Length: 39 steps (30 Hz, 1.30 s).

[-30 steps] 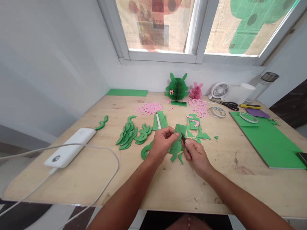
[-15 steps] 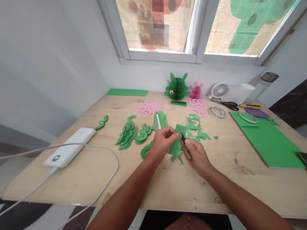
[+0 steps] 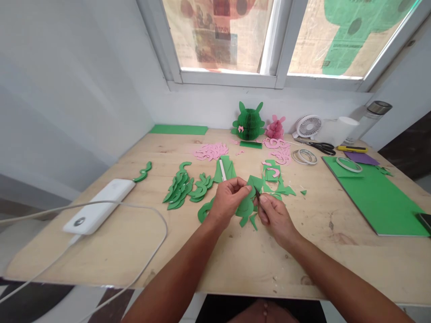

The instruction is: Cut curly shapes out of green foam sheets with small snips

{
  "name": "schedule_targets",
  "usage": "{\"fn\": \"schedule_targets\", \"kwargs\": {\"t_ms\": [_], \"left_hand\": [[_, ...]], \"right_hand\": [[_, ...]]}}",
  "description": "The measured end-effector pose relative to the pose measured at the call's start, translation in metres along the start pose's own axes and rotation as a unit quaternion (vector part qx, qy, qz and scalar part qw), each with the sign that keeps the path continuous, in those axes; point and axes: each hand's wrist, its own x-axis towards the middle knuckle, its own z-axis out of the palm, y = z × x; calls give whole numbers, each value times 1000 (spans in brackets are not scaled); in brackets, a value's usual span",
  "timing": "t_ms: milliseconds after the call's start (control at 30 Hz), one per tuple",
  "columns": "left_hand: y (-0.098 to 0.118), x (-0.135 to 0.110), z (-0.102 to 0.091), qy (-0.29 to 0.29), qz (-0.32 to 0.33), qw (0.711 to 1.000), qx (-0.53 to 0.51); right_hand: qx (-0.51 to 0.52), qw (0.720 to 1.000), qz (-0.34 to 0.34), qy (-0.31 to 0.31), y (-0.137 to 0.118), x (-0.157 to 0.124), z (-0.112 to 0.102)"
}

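My left hand (image 3: 229,199) pinches a piece of green paper (image 3: 247,207) just above the wooden table (image 3: 235,260), thumb and fingers closed on its upper edge. My right hand (image 3: 274,215) grips a small dark cutting tool (image 3: 257,194), likely small scissors, whose tip meets the green paper. Green offcuts (image 3: 284,190) lie under and beside the hands. A curved green strip (image 3: 203,212) lies just left of my left wrist.
Piles of green curved cutouts (image 3: 183,186) and pink cutouts (image 3: 210,151) lie ahead. A white power bank (image 3: 99,206) with a cable sits left. Green sheets (image 3: 377,197), tape rings (image 3: 305,157), black scissors (image 3: 321,147), a fan (image 3: 308,126) and honeycomb paper figures (image 3: 249,123) stand right and back.
Almost nothing has moved. The green paper has turned slightly between my fingers, and both hands stay in the same place.
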Motion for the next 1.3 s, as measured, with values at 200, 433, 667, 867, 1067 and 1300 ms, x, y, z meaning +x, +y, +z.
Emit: {"fn": "schedule_targets", "kwargs": {"t_ms": [200,433,667,867,1067,1300], "left_hand": [[0,0,-1,-2,1,1000,-1],[1,0,0,1,3,1000,-6],[1,-1,1,1,4,1000,-1],[1,-1,0,-9,-1,1000,-3],[0,-2,-1,-17,-5,1000,-6],[0,-2,-1,-18,-9,1000,-4]], "right_hand": [[-20,1000,-6,-6,0,0,-1],[-19,1000,-1,3,-3,-1,0],[-8,1000,-8,2,-1,0,0],[-29,1000,-9,-1,-6,-2,0],[-43,999,-2,8,-10,-3,2],[-35,999,-4,9,-10,-2,2]]}}
